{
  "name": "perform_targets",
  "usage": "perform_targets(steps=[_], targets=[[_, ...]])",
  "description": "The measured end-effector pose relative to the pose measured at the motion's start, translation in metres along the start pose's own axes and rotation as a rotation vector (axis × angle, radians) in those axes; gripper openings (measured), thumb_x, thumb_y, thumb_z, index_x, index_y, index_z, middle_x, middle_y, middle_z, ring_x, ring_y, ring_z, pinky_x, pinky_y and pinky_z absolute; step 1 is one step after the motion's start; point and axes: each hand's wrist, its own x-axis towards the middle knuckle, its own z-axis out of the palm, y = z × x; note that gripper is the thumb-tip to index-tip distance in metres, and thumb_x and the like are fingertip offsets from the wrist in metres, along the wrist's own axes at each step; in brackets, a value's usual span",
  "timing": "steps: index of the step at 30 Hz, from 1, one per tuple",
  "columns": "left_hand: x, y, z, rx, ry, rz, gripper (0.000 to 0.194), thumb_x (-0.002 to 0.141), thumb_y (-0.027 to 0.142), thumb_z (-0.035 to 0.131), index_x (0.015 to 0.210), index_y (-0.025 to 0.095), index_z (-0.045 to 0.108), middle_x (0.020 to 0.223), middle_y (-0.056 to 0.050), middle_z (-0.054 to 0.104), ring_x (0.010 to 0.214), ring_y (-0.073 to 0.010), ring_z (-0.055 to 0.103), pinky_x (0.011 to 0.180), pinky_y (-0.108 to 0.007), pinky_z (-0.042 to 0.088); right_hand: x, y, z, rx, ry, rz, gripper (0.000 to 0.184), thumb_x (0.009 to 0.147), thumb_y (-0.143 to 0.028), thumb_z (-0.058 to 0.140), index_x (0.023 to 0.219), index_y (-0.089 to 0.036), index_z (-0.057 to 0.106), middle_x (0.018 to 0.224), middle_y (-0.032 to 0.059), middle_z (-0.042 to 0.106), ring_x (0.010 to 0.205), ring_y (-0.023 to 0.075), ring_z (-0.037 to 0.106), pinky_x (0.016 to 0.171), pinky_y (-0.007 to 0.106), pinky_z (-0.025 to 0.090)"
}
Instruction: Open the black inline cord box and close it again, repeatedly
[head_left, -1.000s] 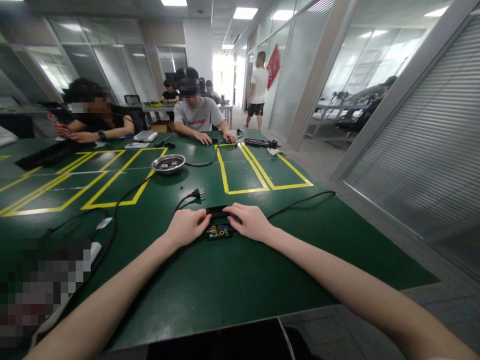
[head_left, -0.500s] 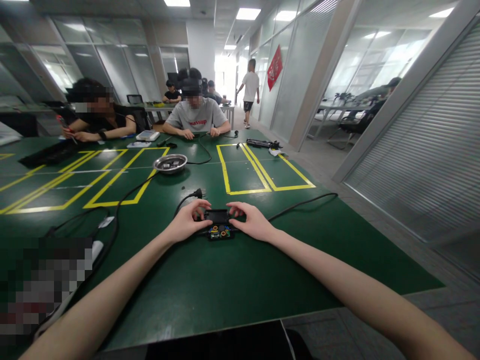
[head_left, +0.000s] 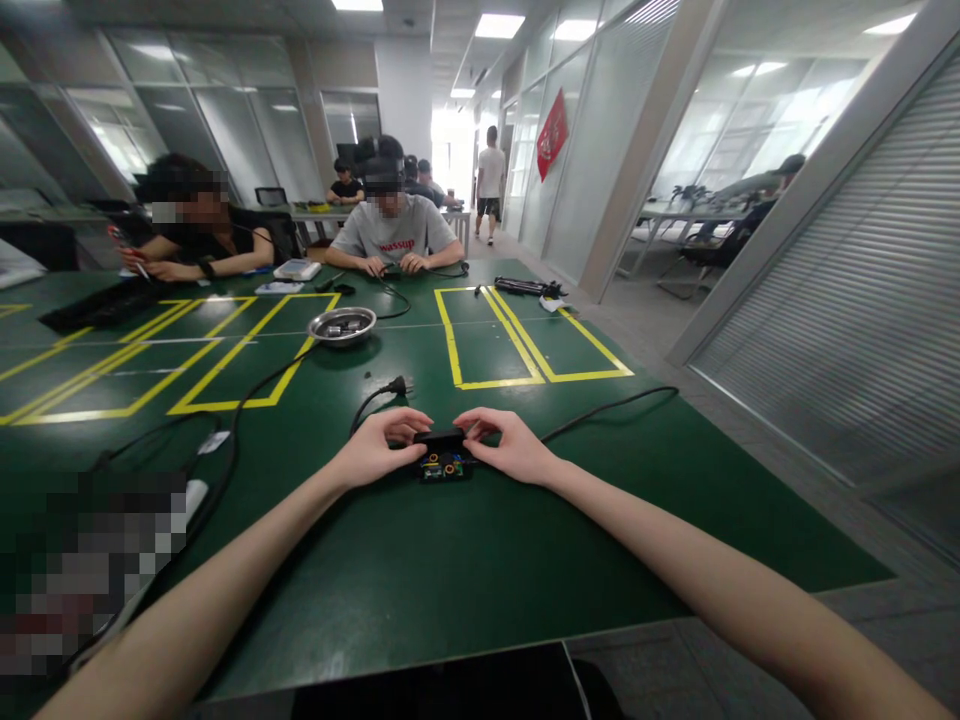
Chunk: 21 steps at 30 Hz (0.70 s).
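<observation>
Between my hands is a black plastic cover, tilted up at the far side of a small black case. Inside the case lies a circuit board with ring-shaped coils and coloured wires. My left hand grips the left end of the cover between thumb and fingers. At the right end, my right hand pinches the same cover. A black cable with a power plug curls out beyond my left hand. Another black cable runs off to the right.
A metal bowl holding small metal parts stands farther back on the green table. Yellow tape marks rectangles there. Two people sit across the table, near a black tripod-like object. A cable snakes along the left side.
The cover has tipped from lying open behind the board to standing more upright over its far edge, both hands turning with it. In the background a walking person has moved farther off.
</observation>
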Motion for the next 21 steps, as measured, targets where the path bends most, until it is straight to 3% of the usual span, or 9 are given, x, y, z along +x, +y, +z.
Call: perform_targets(steps=[3, 7, 12, 18, 21], targets=[[-0.001, 0.009, 0.000, 0.074, -0.064, 0.059, 0.034, 0.081, 0.039, 0.078, 0.104, 0.016, 0.067, 0.103, -0.008, 0.073, 0.090, -0.0215, 0.071, 0.084, -0.036, 0.058, -0.001, -0.002, -0.001, 0.019, -0.041, -0.010, 0.020, 0.082, -0.019, 0.065, 0.101, -0.019, 0.069, 0.097, 0.0038, 0.074, 0.080, 0.0168, 0.072, 0.079, 0.033, 0.060], [-0.004, 0.016, 0.010, 0.300, -0.024, 0.214, 0.055, 0.063, 0.048, 0.093, 0.093, 0.020, 0.056, 0.106, -0.007, 0.068, 0.089, -0.0219, 0.064, 0.078, -0.033, 0.053, -0.002, -0.004, -0.003, 0.053, -0.079, -0.028, 0.016, 0.078, -0.018, 0.067, 0.095, -0.019, 0.066, 0.094, 0.0026, 0.071, 0.083, 0.0165, 0.071, 0.078, 0.031, 0.058], [-0.006, 0.011, 0.021, 0.443, -0.059, 0.269, 0.038, 0.074, 0.032, 0.082, 0.085, 0.022, 0.047, 0.103, -0.003, 0.067, 0.083, -0.0182, 0.063, 0.072, -0.028, 0.047, -0.003, -0.008, -0.006, 0.017, -0.119, -0.133, 0.009, 0.076, -0.013, 0.066, 0.078, -0.020, 0.059, 0.103, 0.0056, 0.070, 0.088, 0.0168, 0.066, 0.069, 0.026, 0.051], [-0.007, 0.010, 0.025, 0.543, -0.063, 0.315, 0.027, 0.082, 0.030, 0.077, 0.085, 0.022, 0.051, 0.088, 0.000, 0.064, 0.077, -0.0172, 0.061, 0.066, -0.026, 0.042, -0.005, -0.011, -0.005, -0.152, -0.169, -0.264, 0.023, 0.075, -0.018, 0.074, 0.089, -0.022, 0.057, 0.104, 0.0056, 0.069, 0.094, 0.0208, 0.064, 0.086, 0.036, 0.051], [-0.007, 0.011, 0.026, 0.569, -0.061, 0.315, 0.026, 0.082, 0.032, 0.077, 0.089, 0.022, 0.053, 0.086, 0.000, 0.065, 0.074, -0.0174, 0.062, 0.065, -0.027, 0.042, -0.005, -0.009, -0.003, -0.201, -0.141, -0.256, 0.022, 0.079, -0.022, 0.074, 0.089, -0.023, 0.054, 0.099, 0.0044, 0.068, 0.091, 0.0202, 0.063, 0.084, 0.035, 0.050]])
